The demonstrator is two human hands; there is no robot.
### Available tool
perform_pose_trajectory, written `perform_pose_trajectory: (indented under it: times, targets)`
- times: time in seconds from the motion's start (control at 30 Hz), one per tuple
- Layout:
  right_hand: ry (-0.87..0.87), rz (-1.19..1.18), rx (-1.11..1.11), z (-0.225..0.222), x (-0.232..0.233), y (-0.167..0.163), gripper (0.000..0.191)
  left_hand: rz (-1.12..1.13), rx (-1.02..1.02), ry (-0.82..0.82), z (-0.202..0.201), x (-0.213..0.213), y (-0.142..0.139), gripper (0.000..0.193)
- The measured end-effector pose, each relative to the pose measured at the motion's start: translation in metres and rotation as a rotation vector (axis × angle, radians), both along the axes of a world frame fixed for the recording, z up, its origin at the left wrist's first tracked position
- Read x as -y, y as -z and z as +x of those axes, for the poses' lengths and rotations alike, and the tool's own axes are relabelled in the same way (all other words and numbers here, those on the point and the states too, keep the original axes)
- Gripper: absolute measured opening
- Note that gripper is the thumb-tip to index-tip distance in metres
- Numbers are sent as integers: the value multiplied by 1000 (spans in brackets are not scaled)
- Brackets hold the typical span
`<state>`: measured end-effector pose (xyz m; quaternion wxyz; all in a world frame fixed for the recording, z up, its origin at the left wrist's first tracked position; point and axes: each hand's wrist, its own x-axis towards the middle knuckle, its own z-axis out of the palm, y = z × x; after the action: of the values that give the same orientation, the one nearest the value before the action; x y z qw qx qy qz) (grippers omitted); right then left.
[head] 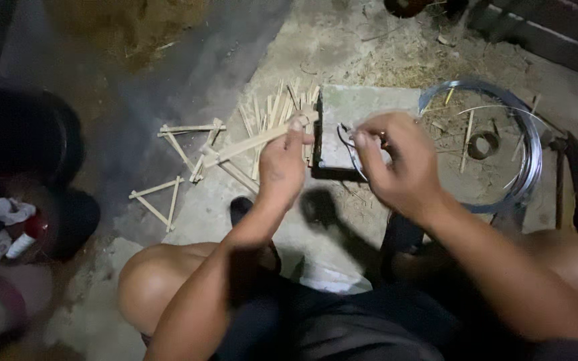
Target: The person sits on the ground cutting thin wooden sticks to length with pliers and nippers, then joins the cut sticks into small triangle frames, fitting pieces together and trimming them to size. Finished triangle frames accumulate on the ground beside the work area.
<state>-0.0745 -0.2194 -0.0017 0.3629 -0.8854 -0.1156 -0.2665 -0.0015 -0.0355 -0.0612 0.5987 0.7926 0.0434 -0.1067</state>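
A rough concrete floor [342, 227] lies dim under a harsh light. Nearest, the left hand [281, 164] closes its fingers around a long bamboo strip [249, 144], which slants away to the left. Just right, the right hand [396, 160] pinches a thin wire [348, 144] over a flat stone slab [356, 113]. Left lie wooden triangle frames [158, 200]; beyond, loose sticks [275, 107]; far right, a wire coil [523, 154].

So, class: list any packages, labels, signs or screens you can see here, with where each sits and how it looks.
None can be made out: no package, label, sign or screen shows.
The left hand holds wooden sticks; the right hand holds thin wire over a grey slab, beside a wire coil.
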Motion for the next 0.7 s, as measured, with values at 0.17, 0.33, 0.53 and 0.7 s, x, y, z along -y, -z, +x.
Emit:
perform_pose_trajectory:
  times: [0.17,0.33,0.53,0.7]
  targets:
    - [349,58,-418,14,69,66,22,-40,-143,-44,5,-8,2,56]
    - [387,-292,-830,39,114,136,38,-59,-243,-14,-1,1,10,53]
    - [402,-484,-1050,25,97,171,61,-35,-43,20,-9,7,12,50]
    - [402,-400,-1126,42,107,163,45,-134,107,24,-8,10,11,51]
